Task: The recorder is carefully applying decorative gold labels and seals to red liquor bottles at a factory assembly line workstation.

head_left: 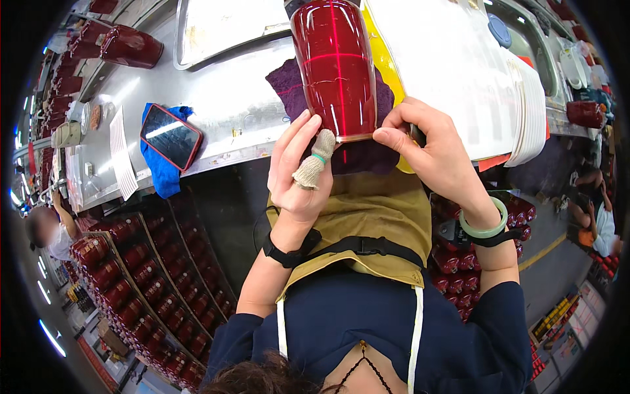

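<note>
A glossy dark-red glass jar [338,72] lies on a dark purple cloth [287,82], its near end toward me. Bright red light lines cross on its side. My left hand [298,164] holds the jar's near left edge, fingers fairly straight along its side. A knitted cover [315,161] with a green band sits on one of its digits and touches the near rim. At the near right corner of the jar, my right hand [426,141] has thumb and forefinger pinched together. A small dark object [417,134] shows partly inside its curled fingers; its kind is hidden.
Left on the metal bench [226,131] lie a phone [172,136] on a blue cloth and a white strip sheet [123,154]. White sheets [459,85] cover the right side. More red jars [131,47] stand far left; crates of them [154,282] fill the lower left.
</note>
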The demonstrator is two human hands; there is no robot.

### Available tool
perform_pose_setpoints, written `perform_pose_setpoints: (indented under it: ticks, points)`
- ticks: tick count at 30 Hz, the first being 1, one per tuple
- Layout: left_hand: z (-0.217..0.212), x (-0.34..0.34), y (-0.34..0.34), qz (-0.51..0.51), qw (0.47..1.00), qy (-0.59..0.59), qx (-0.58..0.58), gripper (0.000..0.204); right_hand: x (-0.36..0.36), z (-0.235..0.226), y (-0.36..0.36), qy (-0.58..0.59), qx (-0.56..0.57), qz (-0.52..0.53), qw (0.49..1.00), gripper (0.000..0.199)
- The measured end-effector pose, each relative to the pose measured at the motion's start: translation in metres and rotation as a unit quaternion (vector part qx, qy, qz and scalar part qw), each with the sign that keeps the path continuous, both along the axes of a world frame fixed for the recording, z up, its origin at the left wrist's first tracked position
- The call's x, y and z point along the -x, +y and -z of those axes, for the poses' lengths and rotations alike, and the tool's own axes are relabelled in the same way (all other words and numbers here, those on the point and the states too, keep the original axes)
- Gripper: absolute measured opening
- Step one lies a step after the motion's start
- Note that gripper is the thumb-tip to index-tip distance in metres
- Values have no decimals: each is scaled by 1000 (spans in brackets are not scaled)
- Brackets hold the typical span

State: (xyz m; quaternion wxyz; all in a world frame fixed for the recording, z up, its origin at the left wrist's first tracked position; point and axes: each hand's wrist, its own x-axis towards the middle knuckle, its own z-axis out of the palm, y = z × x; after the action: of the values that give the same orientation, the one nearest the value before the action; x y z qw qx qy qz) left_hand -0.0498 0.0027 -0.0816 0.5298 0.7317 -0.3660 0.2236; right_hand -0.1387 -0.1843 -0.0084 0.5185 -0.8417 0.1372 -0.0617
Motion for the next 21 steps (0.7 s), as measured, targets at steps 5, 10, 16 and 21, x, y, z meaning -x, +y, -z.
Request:
perform_pose_setpoints:
  ticks: [5, 10, 16, 21]
  points:
    - [-6, -1, 3, 4, 997, -62, -46, 38, 2, -4, -1, -8, 4, -2, 1000, 23]
    - [-10, 1, 0, 3, 995, -78, -56, 40, 2, -1, -1, -10, 7, 7, 1000, 23]
    - [-13, 6, -5, -9, 997, -62, -55, 38, -1, -1, -2, 20, 4, 15, 1000, 24]
    - [-20, 7, -11, -54, 987, -128, -82, 33, -2, 4, -2, 12, 3, 14, 1000, 25]
